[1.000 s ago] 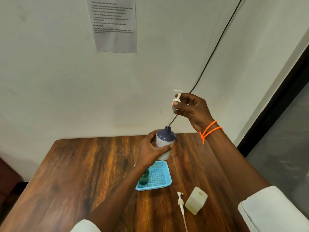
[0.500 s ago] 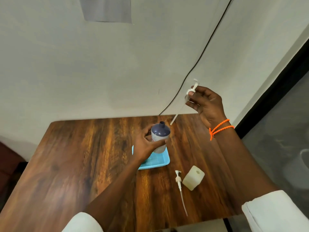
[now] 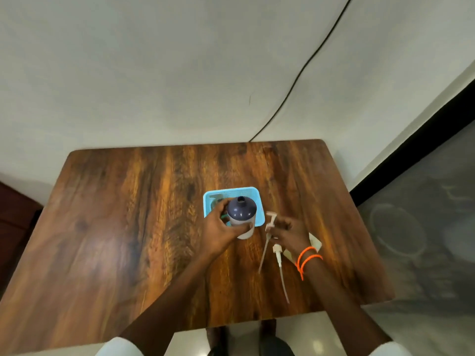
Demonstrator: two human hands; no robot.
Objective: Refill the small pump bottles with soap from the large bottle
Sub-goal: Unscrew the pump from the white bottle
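Navy-domed, white-bodied large bottle (image 3: 241, 217) stands open-necked, left hand (image 3: 218, 229) wrapped around it, over the blue tray's (image 3: 232, 192) near edge. Right hand (image 3: 289, 232) pinches a white pump head (image 3: 270, 222), tube trailing nearward.

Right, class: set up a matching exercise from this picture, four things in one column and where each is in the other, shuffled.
Things:
1. large bottle
2. pump head
3. second pump
4. blue tray

Places:
A. lying loose on the table
B. in the right hand
C. behind the bottle
D. gripped by the left hand

Pairs: 1-D, 2-B, 3-A, 4-C
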